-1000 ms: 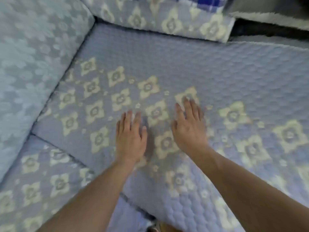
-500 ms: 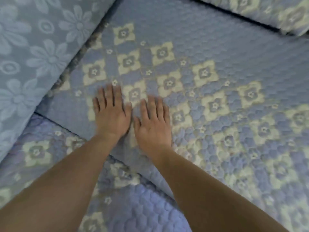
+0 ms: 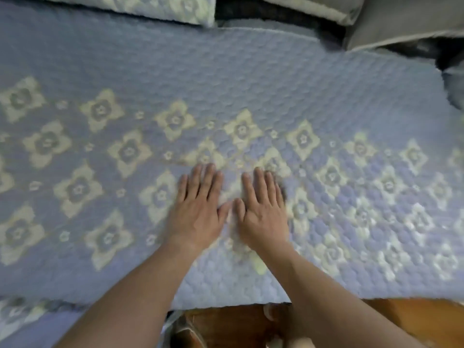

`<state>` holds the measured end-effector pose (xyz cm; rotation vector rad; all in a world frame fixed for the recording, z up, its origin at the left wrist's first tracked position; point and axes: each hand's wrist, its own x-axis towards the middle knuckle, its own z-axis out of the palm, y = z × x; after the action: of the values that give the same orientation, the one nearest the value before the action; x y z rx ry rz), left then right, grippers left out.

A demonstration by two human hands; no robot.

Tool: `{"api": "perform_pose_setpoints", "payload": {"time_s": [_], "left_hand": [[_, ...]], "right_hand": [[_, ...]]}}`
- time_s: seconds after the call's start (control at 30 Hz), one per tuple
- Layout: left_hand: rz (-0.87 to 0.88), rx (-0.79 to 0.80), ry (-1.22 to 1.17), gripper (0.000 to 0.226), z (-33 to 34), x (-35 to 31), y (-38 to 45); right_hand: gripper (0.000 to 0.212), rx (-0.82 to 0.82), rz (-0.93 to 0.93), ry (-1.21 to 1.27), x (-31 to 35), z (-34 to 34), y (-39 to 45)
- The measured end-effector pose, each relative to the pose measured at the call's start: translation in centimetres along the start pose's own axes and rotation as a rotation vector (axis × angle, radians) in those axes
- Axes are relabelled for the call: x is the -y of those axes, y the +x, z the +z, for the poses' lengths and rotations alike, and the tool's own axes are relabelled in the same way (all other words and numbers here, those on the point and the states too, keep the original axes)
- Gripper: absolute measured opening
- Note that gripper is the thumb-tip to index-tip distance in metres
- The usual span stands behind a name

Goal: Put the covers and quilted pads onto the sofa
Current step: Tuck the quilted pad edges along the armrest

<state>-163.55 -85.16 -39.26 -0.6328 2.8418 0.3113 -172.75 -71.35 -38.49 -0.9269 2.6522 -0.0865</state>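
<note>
The left hand (image 3: 198,212) and right hand (image 3: 262,210) lie flat, fingers straight and thumbs almost touching, pressing on the blue quilted pad (image 3: 251,79) with its cream flower pattern.

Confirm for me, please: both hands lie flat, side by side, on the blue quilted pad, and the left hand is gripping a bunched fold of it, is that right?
Not quite. In the head view the left hand grips nothing: its fingers are straight, pressed flat on the quilted pad, like the right hand beside it.
</note>
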Motion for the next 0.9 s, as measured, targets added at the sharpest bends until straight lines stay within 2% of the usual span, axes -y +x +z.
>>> {"api": "perform_pose_setpoints", "payload": {"time_s": [0.37,0.53,0.63,0.77,0.9], "left_hand": [[0.362,0.076,0.049,0.074,2.6,-34.7,11.0],[0.491,0.106,0.073,0.072,3.3,-46.6,15.6],[0.576,0.140,0.112,0.067,3.5,-51.5,18.7],[0.699,0.180,0.202,0.068,2.7,-57.0,23.4],[0.838,0.308,0.366,0.063,0.9,-62.2,29.6]], "right_hand": [[0.066,-0.040,0.381,0.080,-38.4,-6.1,-4.0],[0.075,-0.029,0.615,0.187,-53.3,-7.1,-6.6],[0.078,-0.024,0.581,0.313,-55.8,-7.5,-7.2],[0.065,-0.219,0.708,0.516,-55.0,-8.1,-8.2],[0.075,-0.111,0.771,0.610,-55.7,-8.2,-8.3]]}}
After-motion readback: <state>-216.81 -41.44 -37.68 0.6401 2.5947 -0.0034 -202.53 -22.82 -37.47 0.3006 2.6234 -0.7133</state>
